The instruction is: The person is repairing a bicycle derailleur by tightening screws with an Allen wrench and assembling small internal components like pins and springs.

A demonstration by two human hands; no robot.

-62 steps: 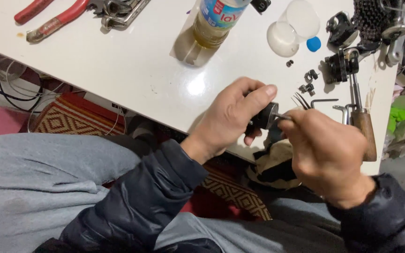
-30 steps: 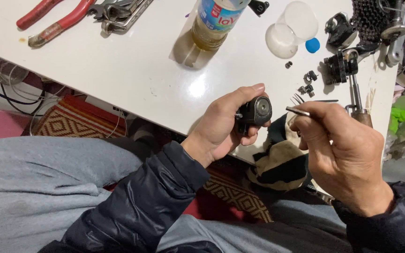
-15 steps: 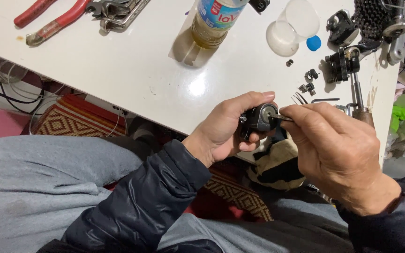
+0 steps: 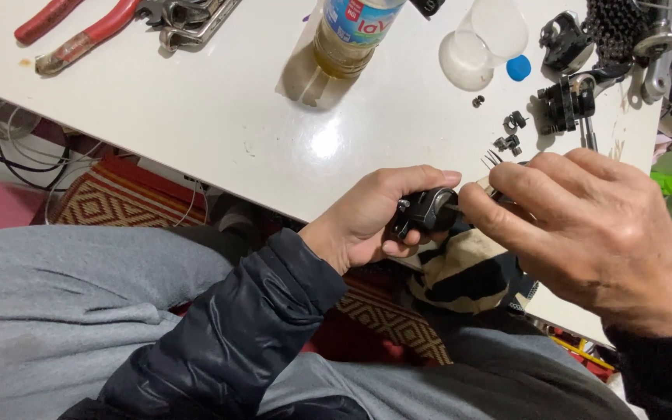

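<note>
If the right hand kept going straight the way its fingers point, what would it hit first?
The right hand points left at the small black rounded part in the left hand. It would meet that part first; they look almost touching, though depth is unclear.

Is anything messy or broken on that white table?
Nothing looks spilled or broken. The plastic bottle stands upright, though its blue cap lies off beside it. Small black parts sit scattered near the table edge, close to falling.
</note>
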